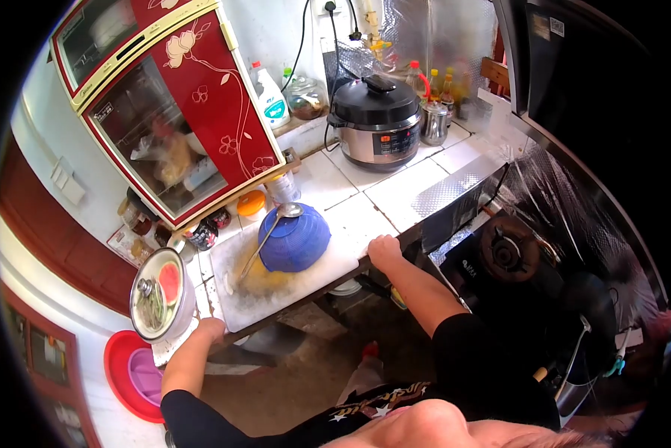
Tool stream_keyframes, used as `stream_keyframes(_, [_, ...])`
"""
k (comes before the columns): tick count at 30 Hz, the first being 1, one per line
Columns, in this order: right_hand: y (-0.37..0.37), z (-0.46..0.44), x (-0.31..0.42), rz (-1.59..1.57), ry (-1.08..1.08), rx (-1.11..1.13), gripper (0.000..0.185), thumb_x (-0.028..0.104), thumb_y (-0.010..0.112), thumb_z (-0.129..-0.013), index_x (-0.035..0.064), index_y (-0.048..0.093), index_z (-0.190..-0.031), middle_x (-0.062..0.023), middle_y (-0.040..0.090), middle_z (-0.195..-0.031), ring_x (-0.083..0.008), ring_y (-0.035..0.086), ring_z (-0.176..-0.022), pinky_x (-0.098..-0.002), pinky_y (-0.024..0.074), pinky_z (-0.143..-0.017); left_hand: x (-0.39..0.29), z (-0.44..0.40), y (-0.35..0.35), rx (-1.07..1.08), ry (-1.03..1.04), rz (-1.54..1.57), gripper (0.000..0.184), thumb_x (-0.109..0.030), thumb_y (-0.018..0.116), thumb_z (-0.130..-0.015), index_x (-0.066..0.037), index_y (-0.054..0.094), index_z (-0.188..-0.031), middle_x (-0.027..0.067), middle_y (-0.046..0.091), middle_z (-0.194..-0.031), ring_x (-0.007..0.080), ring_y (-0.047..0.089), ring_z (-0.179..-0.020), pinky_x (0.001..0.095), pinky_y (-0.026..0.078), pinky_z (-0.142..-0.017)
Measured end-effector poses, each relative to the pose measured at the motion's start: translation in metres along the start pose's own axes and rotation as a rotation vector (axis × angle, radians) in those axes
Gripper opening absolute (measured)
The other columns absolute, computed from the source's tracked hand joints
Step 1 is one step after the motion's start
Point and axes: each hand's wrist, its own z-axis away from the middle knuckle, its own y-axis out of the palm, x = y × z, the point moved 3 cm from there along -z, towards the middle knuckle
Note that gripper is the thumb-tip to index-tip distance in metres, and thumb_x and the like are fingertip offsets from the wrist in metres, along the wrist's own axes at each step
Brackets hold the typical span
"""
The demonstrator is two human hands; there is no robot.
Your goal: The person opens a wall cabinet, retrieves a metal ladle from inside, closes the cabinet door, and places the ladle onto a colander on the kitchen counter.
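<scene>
My left hand [211, 329] rests at the counter's front edge, by the near left corner of a white cutting board [320, 278]. Its fingers look curled in, with nothing visible in them. Closed like a fist, my right hand [384, 252] leans on the counter edge just past the board's right end. An upside-down blue bowl [296, 243] sits on the board between my hands, and a metal ladle [263, 237] lies across it. Left of the board stands a white pot [185, 317] under a glass lid [152, 302]; something red and green shows through.
An electric pressure cooker [376, 123] stands at the back beside a metal jug [434, 123] and several bottles. A red cabinet [212, 112] overhangs the counter's left. On the right is a gas burner [508, 252]. Red and purple basins [119, 355] are at lower left.
</scene>
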Motion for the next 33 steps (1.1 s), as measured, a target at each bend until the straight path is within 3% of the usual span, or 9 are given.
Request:
stream_keyframes(3, [0.006,-0.003,-0.001,-0.001,0.012,-0.006,0.011,0.017,0.057,-0.075,0.0085,0.064,-0.079,-0.0081,0.058,-0.079,-0.0251,0.057,-0.077,-0.0379,0.0442,-0.046,-0.006,0.010,-0.015,0.050,-0.050,0.029,0.024,-0.019,0.067,-0.065,-0.005,0.067,-0.085,0.0132,0.064,-0.092,0.0275,0.061,-0.088,0.0362,0.049,-0.074])
stream_keyframes(13, [-0.001,0.000,0.000,-0.021,0.008,0.005,0.012,0.017,0.057,-0.075,0.0082,0.064,-0.080,-0.0088,0.058,-0.080,-0.0255,0.058,-0.077,-0.0377,0.0448,-0.045,-0.008,0.012,-0.012,-0.043,-0.035,-0.024,0.022,-0.020,0.068,-0.064,-0.007,0.068,-0.081,0.0119,0.065,-0.087,0.0261,0.063,-0.082,0.0367,0.049,-0.070])
stream_keyframes(15, [-0.007,0.003,0.000,-0.015,0.032,-0.013,0.012,0.015,0.055,-0.073,0.0080,0.065,-0.076,-0.0099,0.061,-0.079,-0.0248,0.060,-0.076,-0.0332,0.0497,-0.061,-0.008,0.013,-0.012,-0.051,-0.034,-0.033,0.021,-0.020,0.067,-0.064,-0.008,0.068,-0.081,0.0119,0.065,-0.087,0.0258,0.063,-0.082,0.0371,0.049,-0.070])
stream_keyframes(16, [-0.004,0.001,0.000,-0.015,0.031,-0.014,0.012,0.015,0.055,-0.073,0.0080,0.065,-0.076,-0.0099,0.061,-0.079,-0.0248,0.060,-0.076,-0.0332,0.0497,-0.061,-0.008,0.013,-0.011,-0.052,-0.035,-0.033,0.021,-0.020,0.067,-0.064,-0.008,0.068,-0.081,0.0119,0.065,-0.087,0.0258,0.063,-0.082,0.0371,0.049,-0.070])
stream_keyframes(18, [0.004,-0.003,-0.001,-0.015,0.004,0.050,0.014,0.017,0.056,-0.075,0.0080,0.065,-0.082,-0.0095,0.059,-0.083,-0.0259,0.058,-0.079,-0.0389,0.0462,-0.047,-0.007,0.012,-0.010,-0.072,-0.039,-0.040,0.021,-0.020,0.067,-0.064,-0.008,0.068,-0.081,0.0118,0.065,-0.086,0.0258,0.063,-0.082,0.0370,0.049,-0.070])
stream_keyframes(31, [0.002,0.000,0.000,0.026,0.008,0.003,0.012,0.016,0.057,-0.074,0.0085,0.064,-0.080,-0.0089,0.059,-0.082,-0.0252,0.057,-0.078,-0.0372,0.0455,-0.046,-0.005,0.013,-0.011,-0.096,-0.046,0.025,0.026,-0.027,0.073,-0.062,-0.006,0.068,-0.076,0.0144,0.065,-0.081,0.0292,0.062,-0.080,0.0375,0.048,-0.071])
stream_keyframes(33, [-0.006,0.005,0.001,0.002,0.017,-0.083,0.011,0.013,0.054,-0.073,0.0079,0.064,-0.073,-0.0091,0.061,-0.075,-0.0239,0.059,-0.073,-0.0332,0.0489,-0.058,-0.008,0.017,-0.015,-0.103,-0.060,0.003,0.018,-0.020,0.069,-0.063,-0.008,0.068,-0.076,0.0126,0.065,-0.083,0.0266,0.063,-0.080,0.0360,0.049,-0.069])
